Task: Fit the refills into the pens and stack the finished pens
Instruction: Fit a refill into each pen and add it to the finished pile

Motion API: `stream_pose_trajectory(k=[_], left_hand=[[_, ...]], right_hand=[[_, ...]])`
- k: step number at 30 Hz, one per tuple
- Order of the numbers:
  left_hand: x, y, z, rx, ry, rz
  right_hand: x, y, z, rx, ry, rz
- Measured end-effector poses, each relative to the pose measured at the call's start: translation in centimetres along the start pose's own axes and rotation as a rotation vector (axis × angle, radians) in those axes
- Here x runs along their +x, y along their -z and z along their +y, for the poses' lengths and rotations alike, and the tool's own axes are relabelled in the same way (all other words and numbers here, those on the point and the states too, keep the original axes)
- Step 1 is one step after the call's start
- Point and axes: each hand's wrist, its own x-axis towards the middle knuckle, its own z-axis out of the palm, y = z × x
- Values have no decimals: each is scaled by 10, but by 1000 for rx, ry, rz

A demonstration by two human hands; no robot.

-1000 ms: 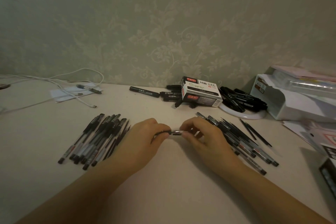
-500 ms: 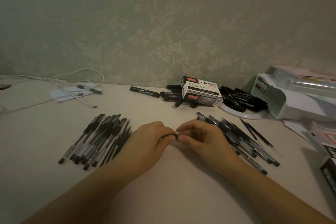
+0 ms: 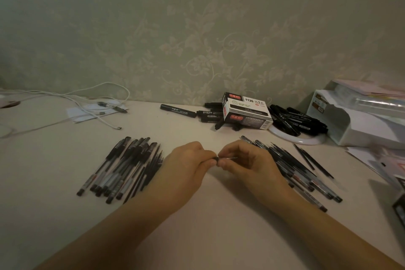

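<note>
Black plastic shows between the two hands at the middle of the table (image 3: 219, 215): the left hand (image 3: 186, 165) is curled round one end of a pen (image 3: 217, 158), the right hand (image 3: 241, 161) pinching the other end, thumbs nearly touching. Little of the pen is visible, so I cannot tell how far the refill is seated. To do this well, keep both halves on one straight line, push gently, twist only once it sits true. Finished pens (image 3: 122, 166) lie piled to the left; the unfinished pile (image 3: 293, 166) waits just beside the right wrist.
</note>
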Motion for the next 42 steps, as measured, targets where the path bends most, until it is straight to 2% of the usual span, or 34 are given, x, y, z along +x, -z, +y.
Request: stream_pose_trajectory(k=[4,6,8,12,18,23,26,30,34,37,42], left_hand=[[4,9,-2,37,87,182],[7,24,-14,111,215,289],[5,41,-33,219,392,329],[-5,63,-70,317,679,295],[-13,61,-87,387,805,126],[-12,61,-85,405,808,105],[-9,62,-77,419,775,133],[-3,49,-43,345,554,231],[-4,19,-8,221,303,158],[-7,4,1,165,216,109],[-6,-3,-3,125,184,73]], right_hand=[[1,-2,-1,-109,15,98],[2,0,0,-145,5,160],[2,0,0,-160,-12,177],[2,-1,0,-202,-33,143],[0,-1,-1,-204,-45,151],[-1,-2,0,-224,-39,153],[-1,-2,2,-361,-3,188],[-1,10,3,-768,35,243],[-1,20,1,-1028,-151,265],[-1,22,-1,-1113,-203,219],[1,23,0,-1121,-222,179]])
